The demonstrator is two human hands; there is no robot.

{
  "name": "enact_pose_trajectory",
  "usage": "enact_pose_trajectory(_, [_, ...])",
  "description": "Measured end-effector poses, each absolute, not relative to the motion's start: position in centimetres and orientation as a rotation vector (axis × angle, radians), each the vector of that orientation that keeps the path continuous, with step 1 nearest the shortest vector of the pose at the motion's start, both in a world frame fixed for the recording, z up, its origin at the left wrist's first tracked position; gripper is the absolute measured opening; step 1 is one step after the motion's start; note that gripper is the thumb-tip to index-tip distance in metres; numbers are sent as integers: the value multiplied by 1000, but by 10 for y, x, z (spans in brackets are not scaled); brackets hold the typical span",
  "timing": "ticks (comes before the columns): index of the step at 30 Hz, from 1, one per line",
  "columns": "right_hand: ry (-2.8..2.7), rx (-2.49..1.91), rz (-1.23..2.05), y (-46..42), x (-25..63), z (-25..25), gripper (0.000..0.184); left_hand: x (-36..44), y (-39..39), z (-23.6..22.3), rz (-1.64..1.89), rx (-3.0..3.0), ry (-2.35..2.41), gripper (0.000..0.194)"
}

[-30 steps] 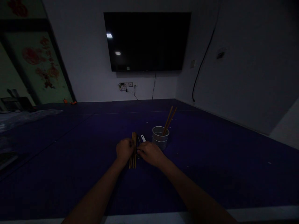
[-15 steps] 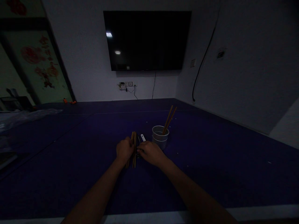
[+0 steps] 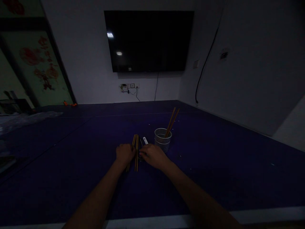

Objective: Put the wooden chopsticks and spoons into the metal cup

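Wooden chopsticks (image 3: 136, 163) lie lengthwise on the dark blue surface between my two hands. My left hand (image 3: 125, 154) is closed on the chopsticks at the left side of this group, which slant away from the others. On the other side, my right hand (image 3: 154, 156) has its fingers bent together over some thin utensils, whose kind is too dark to tell. A pale utensil handle with a hole (image 3: 145, 140) sticks out beyond the right hand. Just right of it stands a round metal cup (image 3: 163, 140), with two chopsticks (image 3: 172, 122) leaning in it.
The wide blue surface (image 3: 83, 152) reaches back to the wall. Crumpled clear plastic (image 3: 33, 118) lies at the left, with small orange objects (image 3: 70, 104) near the door frame. Small pale specks dot the right side. A television (image 3: 150, 41) hangs on the wall.
My left hand has shifted slightly left with its chopsticks, widening the gap to the others. My right hand and the cup stay nearly in place.
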State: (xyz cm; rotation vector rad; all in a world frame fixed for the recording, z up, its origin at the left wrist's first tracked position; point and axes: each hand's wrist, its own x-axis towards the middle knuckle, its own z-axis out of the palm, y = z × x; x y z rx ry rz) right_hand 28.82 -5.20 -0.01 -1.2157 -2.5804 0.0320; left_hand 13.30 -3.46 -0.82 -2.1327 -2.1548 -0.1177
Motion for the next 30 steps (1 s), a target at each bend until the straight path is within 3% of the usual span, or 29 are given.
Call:
enact_pose_trajectory(17, [-2563,-1230,20,-52,288,0,27,127,-28,-12,-217,-2145,-2231,41])
enact_pose_trajectory(30, [-2572,-1226,18,-52,289,0,27,124,-28,-10,-85,-2173,-2073,43])
